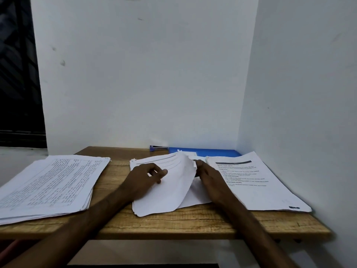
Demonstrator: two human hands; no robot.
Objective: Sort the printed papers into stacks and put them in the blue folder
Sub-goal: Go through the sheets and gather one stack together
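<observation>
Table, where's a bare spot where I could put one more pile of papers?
Bare wood shows between the left stack and the middle stack, along the front edge of the table, and at the back left of the stapler. The right side is crowded: middle stack, right stack, blue folder, left hand and right hand sit close together.
</observation>
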